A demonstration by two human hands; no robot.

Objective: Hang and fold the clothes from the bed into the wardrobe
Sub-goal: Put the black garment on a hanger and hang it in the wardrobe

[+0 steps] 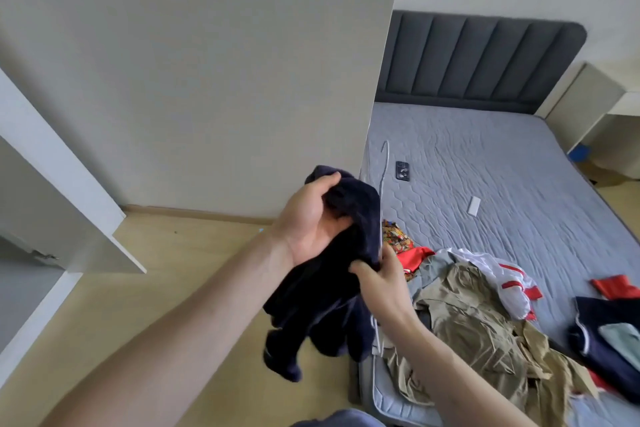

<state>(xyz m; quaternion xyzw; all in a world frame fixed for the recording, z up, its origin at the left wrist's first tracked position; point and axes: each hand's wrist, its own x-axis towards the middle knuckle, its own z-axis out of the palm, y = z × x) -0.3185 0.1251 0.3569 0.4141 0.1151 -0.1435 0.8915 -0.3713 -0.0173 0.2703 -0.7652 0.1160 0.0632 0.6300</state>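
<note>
The main risk, as I judge it, is that the dark navy garment [332, 270] slips or bunches before it can go onto a hanger: it is held in a crumpled wad, with loose ends hanging low toward the wooden floor [194, 288], so a slack grip could let it drop, and a hurried tug could twist it further or snag it on the white wire hanger [382, 184] that stands just behind it at the near left edge of the bed [485, 166]. The left hand [308, 218] grips the upper bunch, thumb curled over the top and fingers buried in the cloth; the right hand [377, 274] pinches a lower fold between thumb and fingertips. The garment is held in the air between the wall corner on the left and the bed on the right, not resting on anything. It looks soft, thick and matte, heavily creased, with what seem to be sleeves or legs dangling; which kind of clothing it is cannot be told. On the near part of the bed a khaki garment [478, 329], a white and red garment [498, 274] and a navy folded pile [609, 340] wait, while a phone [402, 170] lies farther off.
</note>
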